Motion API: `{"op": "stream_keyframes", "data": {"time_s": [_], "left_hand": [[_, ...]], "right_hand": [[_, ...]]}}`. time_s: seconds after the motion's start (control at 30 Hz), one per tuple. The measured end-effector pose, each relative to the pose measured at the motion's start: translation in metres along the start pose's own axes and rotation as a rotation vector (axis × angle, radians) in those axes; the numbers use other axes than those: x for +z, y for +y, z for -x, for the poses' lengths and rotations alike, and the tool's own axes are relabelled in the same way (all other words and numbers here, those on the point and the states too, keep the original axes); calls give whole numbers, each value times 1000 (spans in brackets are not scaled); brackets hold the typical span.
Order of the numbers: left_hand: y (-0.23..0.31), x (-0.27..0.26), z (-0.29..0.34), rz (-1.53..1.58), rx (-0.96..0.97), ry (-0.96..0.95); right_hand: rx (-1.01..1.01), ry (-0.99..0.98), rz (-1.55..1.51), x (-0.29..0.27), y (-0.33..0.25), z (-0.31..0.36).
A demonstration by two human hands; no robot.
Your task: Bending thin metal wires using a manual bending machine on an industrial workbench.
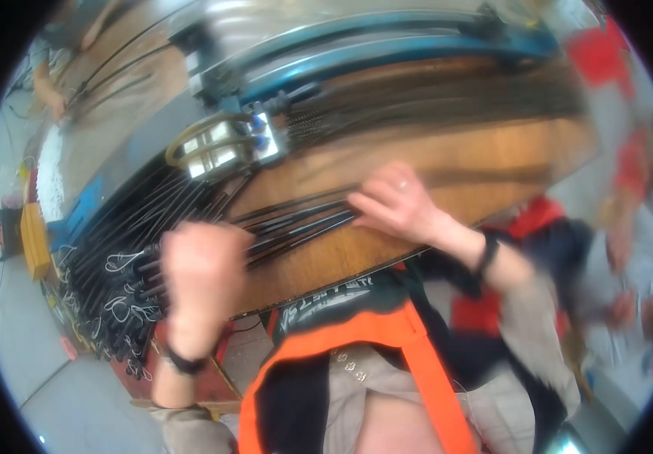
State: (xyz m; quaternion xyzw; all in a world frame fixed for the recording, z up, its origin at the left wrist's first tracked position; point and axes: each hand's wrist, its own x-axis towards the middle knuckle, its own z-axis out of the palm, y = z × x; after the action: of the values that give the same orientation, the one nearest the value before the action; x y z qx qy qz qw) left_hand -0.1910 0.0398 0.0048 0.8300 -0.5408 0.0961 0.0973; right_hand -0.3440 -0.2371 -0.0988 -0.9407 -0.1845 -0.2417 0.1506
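Observation:
Several thin black rods stretch between my two hands over the wooden tabletop. My right hand is closed round their right ends, with a ring on one finger. My left hand is smeared by motion but looks curled into a fist over the same rods, whose dark ends come out on its left side. Beside my left hand lies a big pile of similar black rods, with thick black ends and white string loops at the lower left.
A machine head with metal blocks and yellowish hoses stands just beyond my hands. Blue rails run along the far side of the wooden tabletop. Another person's hand shows at the far left. More people are at the right.

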Motion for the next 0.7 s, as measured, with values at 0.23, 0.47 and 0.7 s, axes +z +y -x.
{"op": "stream_keyframes", "data": {"time_s": [0.23,0.47,0.7], "left_hand": [[56,71,-12,174,-79,-25],[53,60,-21,224,30,-77],[59,-7,-53,75,132,-76]], "right_hand": [[128,-31,-90,4,-8,-23],[47,139,57,-21,-10,-29],[270,277,168,-48,28,28]]}}
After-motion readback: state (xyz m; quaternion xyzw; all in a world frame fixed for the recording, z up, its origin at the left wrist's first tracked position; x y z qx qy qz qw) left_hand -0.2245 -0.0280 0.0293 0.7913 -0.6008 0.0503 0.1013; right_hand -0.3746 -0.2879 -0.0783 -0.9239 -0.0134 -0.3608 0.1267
